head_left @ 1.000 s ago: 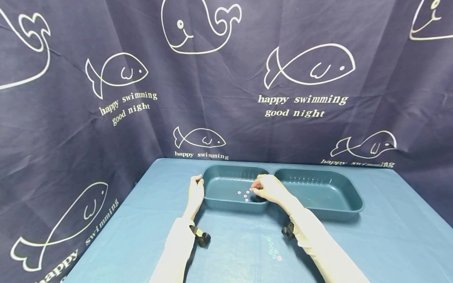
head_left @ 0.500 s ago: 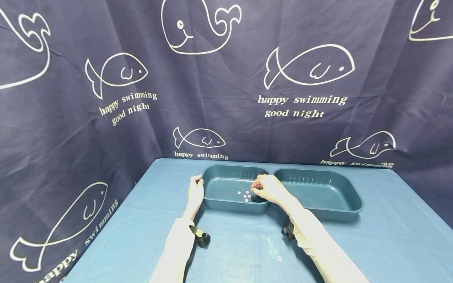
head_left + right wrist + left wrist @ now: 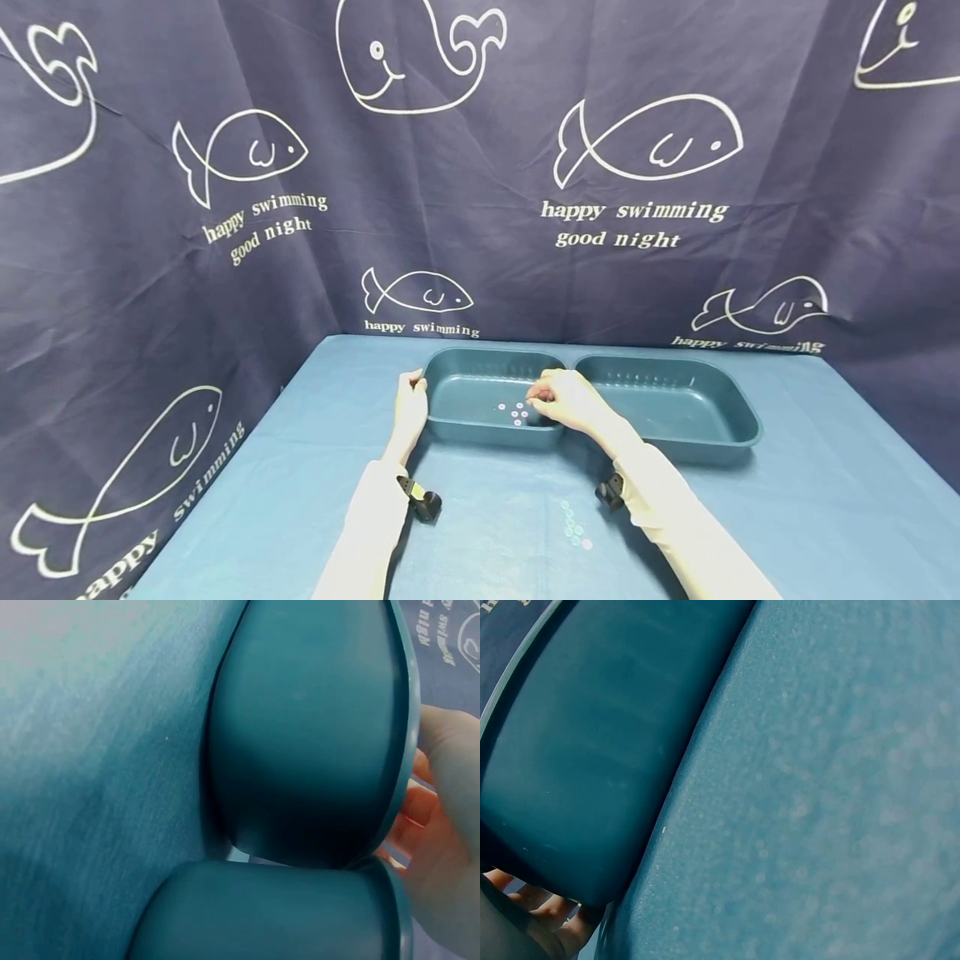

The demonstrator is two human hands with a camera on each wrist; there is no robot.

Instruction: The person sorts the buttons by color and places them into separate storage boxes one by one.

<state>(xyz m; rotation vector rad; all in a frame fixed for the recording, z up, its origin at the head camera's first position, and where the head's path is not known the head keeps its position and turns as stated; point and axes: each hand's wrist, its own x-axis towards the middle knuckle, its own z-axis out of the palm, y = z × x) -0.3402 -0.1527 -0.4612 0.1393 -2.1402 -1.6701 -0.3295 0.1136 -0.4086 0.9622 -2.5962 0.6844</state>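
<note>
In the head view my left hand [image 3: 410, 408] rests against the outer left end of the left teal tray [image 3: 480, 432], its fingers along the wall. The left wrist view shows those fingers [image 3: 551, 911] at the tray's end. My right hand [image 3: 564, 398] reaches over the tray's right end, fingers curled and tips together above the floor. A tiny pale pink button seems pinched at the tips, mostly hidden. Beside them, several pink buttons [image 3: 514, 414] lie on the tray floor. In the right wrist view the curled fingers [image 3: 417, 804] are partly behind the tray wall.
A second teal tray [image 3: 675, 408] stands close beside the first, on the right. Several pale green buttons [image 3: 570, 523] and a pink button [image 3: 587, 544] lie on the blue tablecloth [image 3: 495, 533] nearer me. A dark printed curtain [image 3: 517, 275] hangs behind the table.
One more pink button lies on the tray floor beside my right fingertips than a second ago. Both hands have kept their places; the head view has shifted slightly.
</note>
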